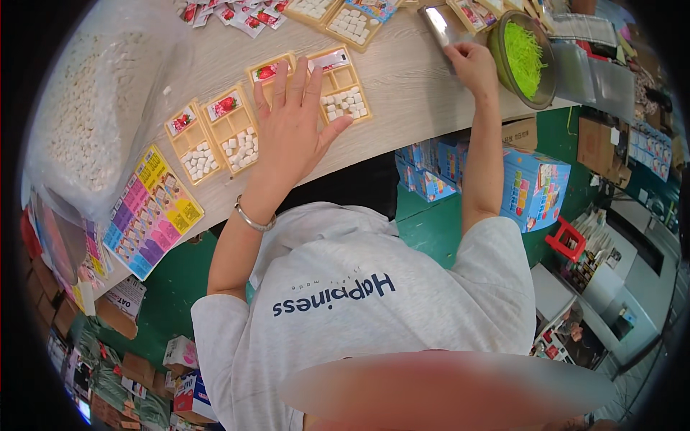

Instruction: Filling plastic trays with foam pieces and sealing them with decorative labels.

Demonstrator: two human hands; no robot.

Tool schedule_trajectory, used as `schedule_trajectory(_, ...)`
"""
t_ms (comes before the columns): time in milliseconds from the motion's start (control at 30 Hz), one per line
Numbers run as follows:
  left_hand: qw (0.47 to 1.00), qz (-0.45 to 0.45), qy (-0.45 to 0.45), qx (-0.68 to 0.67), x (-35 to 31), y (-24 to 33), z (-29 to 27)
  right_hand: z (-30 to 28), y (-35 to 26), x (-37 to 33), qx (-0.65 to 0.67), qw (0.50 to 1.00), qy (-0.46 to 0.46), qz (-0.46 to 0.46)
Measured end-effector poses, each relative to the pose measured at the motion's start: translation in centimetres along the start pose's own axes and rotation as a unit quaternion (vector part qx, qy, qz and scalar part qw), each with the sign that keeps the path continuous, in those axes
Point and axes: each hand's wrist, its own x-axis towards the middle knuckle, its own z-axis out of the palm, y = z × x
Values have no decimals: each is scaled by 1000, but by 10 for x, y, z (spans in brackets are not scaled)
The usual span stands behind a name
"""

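Note:
My left hand lies palm down with fingers spread over two tan compartment trays, resting on or just above them. One of these, the right tray, holds small white cubes and a sachet; the other is partly hidden by my fingers. Two similar trays stand just to the left, the outer tray and the inner tray, each with white cubes and a strawberry-printed sachet. At the far right of the table, my right hand has its fingers closed at the near end of a shiny clear plastic piece.
A bowl of bright green shreds stands right of my right hand. Leftward sit a large plastic bag of white pieces and colourful printed sheets. Sachets and filled trays lie at the back. Blue boxes stand below the table.

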Motion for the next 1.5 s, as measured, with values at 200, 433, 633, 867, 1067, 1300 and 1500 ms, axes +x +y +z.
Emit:
schedule_trajectory(200, 999, 7, -5, -48, -15, 7, -14, 0, -30, -23, 41, 999, -4, -6)
schedule_trajectory(433, 997, 7, -4, -82, -21, 8, -23, -1, -12, -15, 179, 978, -100, 37)
schedule_trajectory(633, 996, 10, -10, -93, -21, 8, -24, -9, -17, -16, 237, 960, -131, 70)
schedule_trajectory(867, 995, 12, -5, -100, -18, 11, -25, 0, -20, -19, 110, 992, -62, 14)
schedule_trajectory(1067, 882, -70, 7, -467, -13, 27, -12, -52, -100, -125, 271, 957, 28, -97)
schedule_trajectory(1300, 693, -252, -77, -671, 0, 19, 0, 18, -100, -145, 558, 790, -249, 54)
schedule_trajectory(1500, 932, -243, -12, -270, 7, 19, 2, 79, -91, -110, 397, 901, -174, -28)
